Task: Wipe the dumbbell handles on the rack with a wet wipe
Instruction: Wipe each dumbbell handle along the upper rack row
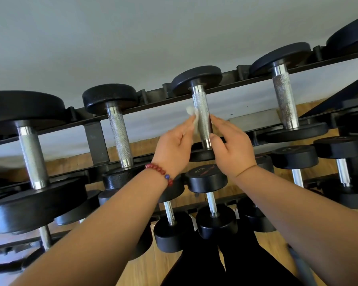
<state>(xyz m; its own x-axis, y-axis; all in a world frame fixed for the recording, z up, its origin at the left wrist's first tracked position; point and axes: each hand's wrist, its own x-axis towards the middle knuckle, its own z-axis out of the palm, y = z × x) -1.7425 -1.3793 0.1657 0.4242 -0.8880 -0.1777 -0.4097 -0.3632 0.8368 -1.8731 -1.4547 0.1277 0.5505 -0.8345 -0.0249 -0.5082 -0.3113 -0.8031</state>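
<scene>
Black trouser legs (pixel 225 265) sit nearest, at 6 o'clock, and from either side of them my two bare forearms run up toward the rack (pixel 95 139). A red bead bracelet (pixel 159 172) rides the left wrist. Small lower-tier dumbbells (pixel 207 178) lie just under the wrists, out of the work.

Beyond them, the left hand (pixel 174 149) pinches the wet wipe (pixel 192 118) between thumb and fingertips and presses it on the 9 o'clock side of the knurled steel handle (pixel 203 118). The right hand (pixel 232 149) holds nothing. Its fingers lie nearly straight against the handle's 3 o'clock side, thumb beside the lower collar. I read that as bracing, so the bar does not roll in its cradle while the wipe rubs.

That dumbbell (pixel 196 79) sits on the top tier, near 12 o'clock in my view, its handle bridging the two rails and so exposed along its full length. Neighbouring handles (pixel 120 135) stand toward 9 and 2 o'clock, none of them touched. Farthest back is the plain grey wall (pixel 174 38).
</scene>
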